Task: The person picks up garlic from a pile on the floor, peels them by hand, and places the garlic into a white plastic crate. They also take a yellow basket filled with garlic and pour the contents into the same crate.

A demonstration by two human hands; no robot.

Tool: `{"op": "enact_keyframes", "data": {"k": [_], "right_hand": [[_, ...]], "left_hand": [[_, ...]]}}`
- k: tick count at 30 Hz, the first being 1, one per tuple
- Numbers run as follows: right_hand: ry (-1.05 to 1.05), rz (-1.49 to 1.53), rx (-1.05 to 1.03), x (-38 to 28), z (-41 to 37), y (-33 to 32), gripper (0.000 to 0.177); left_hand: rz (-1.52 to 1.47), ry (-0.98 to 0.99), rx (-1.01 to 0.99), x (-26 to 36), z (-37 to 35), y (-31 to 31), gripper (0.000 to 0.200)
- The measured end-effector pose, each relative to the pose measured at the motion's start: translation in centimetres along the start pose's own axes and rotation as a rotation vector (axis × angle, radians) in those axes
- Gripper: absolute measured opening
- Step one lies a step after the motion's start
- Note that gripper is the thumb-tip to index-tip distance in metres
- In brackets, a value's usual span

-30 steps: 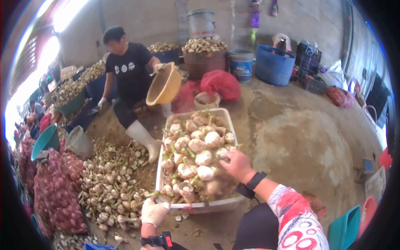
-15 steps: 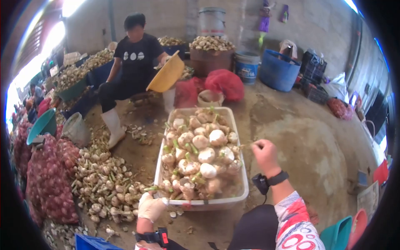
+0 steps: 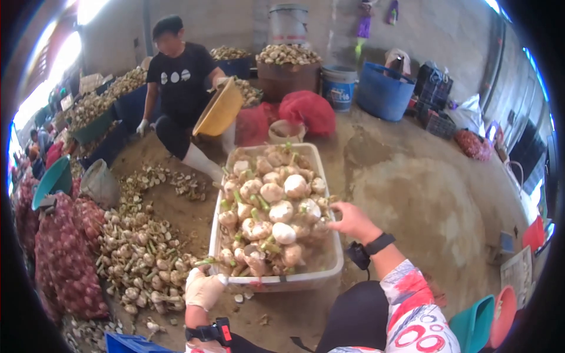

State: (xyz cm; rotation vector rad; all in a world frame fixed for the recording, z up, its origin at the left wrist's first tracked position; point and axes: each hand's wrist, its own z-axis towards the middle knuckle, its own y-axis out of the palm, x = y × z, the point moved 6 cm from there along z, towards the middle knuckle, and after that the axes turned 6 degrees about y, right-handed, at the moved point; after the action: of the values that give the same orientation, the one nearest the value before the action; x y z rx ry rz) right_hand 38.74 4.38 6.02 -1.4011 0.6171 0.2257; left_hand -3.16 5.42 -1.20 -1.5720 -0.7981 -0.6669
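Observation:
A white plastic tub (image 3: 338, 259) heaped with garlic bulbs (image 3: 281, 210) stands in front of me, some bulbs peeled white and some with green stems. At its right rim is my right hand (image 3: 357, 223), bare, thumb and fingers apart, fingertips by the outermost bulbs. My left hand (image 3: 203, 288), in a pale glove, is closed at the tub's near left corner. A green garlic stem (image 3: 206, 260) juts out just above that hand; what its fingers hold is hidden, and I cannot tell.
Left lie a pile of garlic (image 3: 141, 259) and a red mesh sack (image 3: 67, 259). Across the tub a seated person (image 3: 179, 88) holds a yellow basin (image 3: 219, 109). Behind are a red mesh bag (image 3: 307, 112) and blue tub (image 3: 385, 91). A blue crate (image 3: 135, 342) stands near me.
My right hand has come in to the tub's right rim, its fingers opening. My left hand stays at the corner. The seated person now leans, one arm lowered, and the view has shifted slightly.

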Motion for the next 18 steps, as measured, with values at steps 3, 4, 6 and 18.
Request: {"op": "enact_keyframes", "data": {"k": [3,4,6,18], "right_hand": [[-0.059,-0.096,-0.045,-1.6,-0.4,2.0,0.053],[-0.031,-0.090,-0.030,-1.8,-0.6,2.2,0.056],[-0.069,-0.141,0.030,-2.2,-0.8,2.9,0.060],[-0.093,-0.379,-0.353,-3.6,-2.7,3.4,0.058]], "left_hand": [[0.002,0.031,0.002,-0.1,0.1,0.0,0.068],[0.027,0.021,0.002,0.2,0.0,-0.1,0.068],[0.052,0.008,0.002,0.2,0.0,-0.1,0.068],[0.038,0.023,0.009,0.9,0.3,0.1,0.062]]}}
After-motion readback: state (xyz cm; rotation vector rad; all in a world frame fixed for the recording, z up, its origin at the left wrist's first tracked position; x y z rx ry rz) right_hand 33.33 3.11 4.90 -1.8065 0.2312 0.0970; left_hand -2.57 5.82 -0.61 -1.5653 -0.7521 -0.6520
